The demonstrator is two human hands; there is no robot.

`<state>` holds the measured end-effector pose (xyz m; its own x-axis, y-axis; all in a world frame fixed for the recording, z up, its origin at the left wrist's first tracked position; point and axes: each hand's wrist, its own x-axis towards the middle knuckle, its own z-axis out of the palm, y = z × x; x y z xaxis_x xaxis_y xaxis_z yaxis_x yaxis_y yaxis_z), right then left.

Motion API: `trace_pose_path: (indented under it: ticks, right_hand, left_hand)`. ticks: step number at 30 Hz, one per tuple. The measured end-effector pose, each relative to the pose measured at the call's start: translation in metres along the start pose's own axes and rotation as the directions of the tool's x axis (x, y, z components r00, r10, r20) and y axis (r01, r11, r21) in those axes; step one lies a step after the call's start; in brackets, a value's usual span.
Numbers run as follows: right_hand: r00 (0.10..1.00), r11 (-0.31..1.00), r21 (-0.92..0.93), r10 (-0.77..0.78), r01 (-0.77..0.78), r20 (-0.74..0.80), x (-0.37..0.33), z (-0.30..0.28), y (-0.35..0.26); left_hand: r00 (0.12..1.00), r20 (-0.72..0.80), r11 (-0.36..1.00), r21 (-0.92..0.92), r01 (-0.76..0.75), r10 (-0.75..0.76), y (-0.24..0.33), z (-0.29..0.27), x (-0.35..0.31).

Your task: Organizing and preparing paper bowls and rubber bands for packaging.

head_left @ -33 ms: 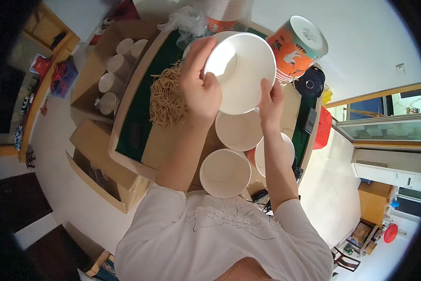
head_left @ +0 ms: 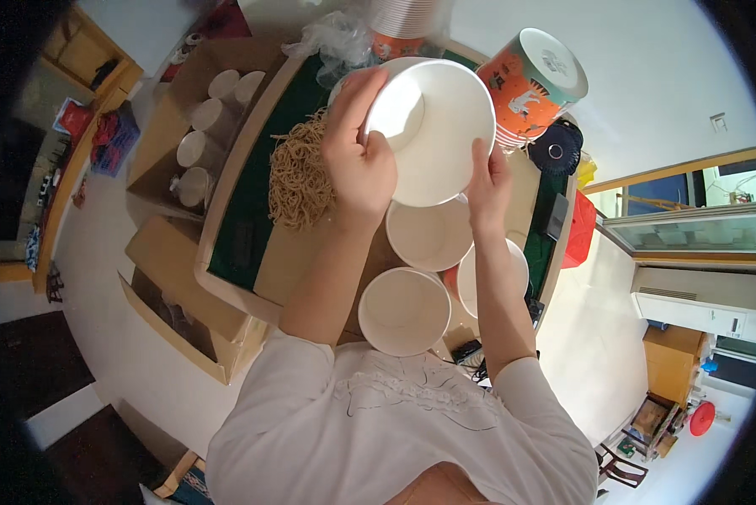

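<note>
Both my hands hold up a white paper tub, its open mouth tilted toward me and its inside bare. My left hand grips the left side, with the thumb over the rim. On the right side, my right hand has its thumb at the rim, and its other fingers are mostly hidden behind the wall. Below stand three more white tubs on the table: a middle tub, a nearer tub and a right tub partly behind my right forearm. Left of my left hand lies a tangled heap of tan strands.
Upside-down orange patterned tubs are stacked at the far right, by a dark round fan-like thing. Another tub stack and clear plastic sit at the back. Left of the table, a cardboard box holds several white cups.
</note>
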<state>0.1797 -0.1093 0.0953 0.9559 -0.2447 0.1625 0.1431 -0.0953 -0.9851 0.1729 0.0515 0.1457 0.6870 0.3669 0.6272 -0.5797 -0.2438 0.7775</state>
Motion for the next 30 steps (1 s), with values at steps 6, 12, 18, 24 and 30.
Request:
trace_pose_path:
  ticks: [6,12,18,24,30]
  right_hand:
    - [0.962,0.962,0.102,0.262,-0.253,-0.082,0.008,-0.012,-0.009]
    - [0.968,0.937,0.261,0.249,-0.231,-0.036,0.007,-0.028,-0.005]
    - [0.987,0.991,0.023,0.134,-0.132,-0.087,-0.011,-0.068,0.003]
    - [0.984,0.986,0.0,0.169,-0.17,-0.059,-0.046,-0.117,0.007]
    - [0.937,0.969,-0.147,0.141,-0.196,-0.32,-0.081,-0.211,0.024]
  left_hand:
    - [0.998,-0.016,0.997,-0.054,0.053,-0.054,-0.003,-0.006,0.0]
    - [0.984,-0.071,0.973,-0.172,0.15,-0.165,-0.032,0.004,-0.002]
    - [0.846,-0.151,0.833,-0.328,0.445,-0.512,-0.113,0.036,-0.009]
    - [0.774,-0.072,0.776,-0.126,0.618,-0.629,-0.177,0.044,-0.027]
    - [0.863,-0.112,0.86,0.093,0.503,-0.493,-0.159,-0.013,-0.031]
